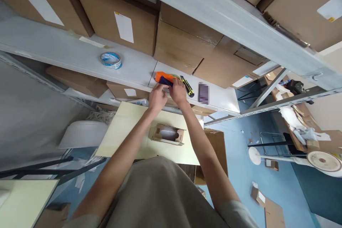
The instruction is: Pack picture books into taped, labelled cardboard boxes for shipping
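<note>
At the edge of the white shelf [133, 73], both my hands are on an orange and dark-blue object [162, 77], whose exact kind I cannot make out. My left hand [158, 97] has its fingers curled at the dark-blue lower side. Closed around the right end is my right hand [178, 91], which hides part of it. Just right of that hand lies a black and yellow utility knife [187, 87]. A blurred-out dark phone-like rectangle [203, 93] rests farther right. Below my hands, an open small cardboard box [169, 134] sits on the pale yellow table [144, 149].
A blue and white tape roll [111, 60] lies left on the shelf. Cardboard boxes [121, 17] line its back, under a metal beam [213, 3]. A large open carton [215, 149] stands right of the table. A white fan [324, 161] is at far right.
</note>
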Motion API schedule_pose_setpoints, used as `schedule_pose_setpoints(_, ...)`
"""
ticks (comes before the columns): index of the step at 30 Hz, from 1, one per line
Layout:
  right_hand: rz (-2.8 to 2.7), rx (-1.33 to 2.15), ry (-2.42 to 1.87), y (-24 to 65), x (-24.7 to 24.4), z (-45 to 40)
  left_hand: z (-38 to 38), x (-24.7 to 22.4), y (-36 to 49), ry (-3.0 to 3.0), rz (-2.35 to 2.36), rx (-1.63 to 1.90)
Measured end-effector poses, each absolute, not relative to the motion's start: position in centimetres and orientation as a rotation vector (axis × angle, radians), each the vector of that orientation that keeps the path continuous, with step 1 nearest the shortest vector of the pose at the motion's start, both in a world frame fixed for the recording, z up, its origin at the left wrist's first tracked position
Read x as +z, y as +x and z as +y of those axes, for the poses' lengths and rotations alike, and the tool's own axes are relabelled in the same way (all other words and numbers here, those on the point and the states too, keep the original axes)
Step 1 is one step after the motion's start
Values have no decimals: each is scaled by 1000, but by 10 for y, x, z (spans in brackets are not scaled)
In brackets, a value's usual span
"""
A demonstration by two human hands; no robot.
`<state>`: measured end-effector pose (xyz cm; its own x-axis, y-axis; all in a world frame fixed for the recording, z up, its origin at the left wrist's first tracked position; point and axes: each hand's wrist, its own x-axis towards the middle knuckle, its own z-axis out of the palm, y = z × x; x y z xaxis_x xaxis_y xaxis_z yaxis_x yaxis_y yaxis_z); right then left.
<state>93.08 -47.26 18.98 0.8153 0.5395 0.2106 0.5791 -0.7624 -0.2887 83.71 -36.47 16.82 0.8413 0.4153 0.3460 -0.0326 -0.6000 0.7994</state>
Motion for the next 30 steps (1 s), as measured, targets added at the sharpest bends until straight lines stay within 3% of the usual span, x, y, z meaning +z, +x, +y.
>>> schedule_pose_setpoints(8, -735, 80, -2785, 942, 185, -449, -362, 146, 813, 1974, 355, 537)
schedule_pose_setpoints(15, -481, 250, -1850, 845, 152, -512, -382, 116, 741, 1676, 350, 504)
schedule_pose_setpoints(18, -297, 368, -1645, 781, 124, -537, -392, 105, 702, 1703, 357, 411)
schedule_pose_setpoints(30, -44, 465, -1725, 675, 82, -562, -396, 79, 635, 1821, 168, 61)
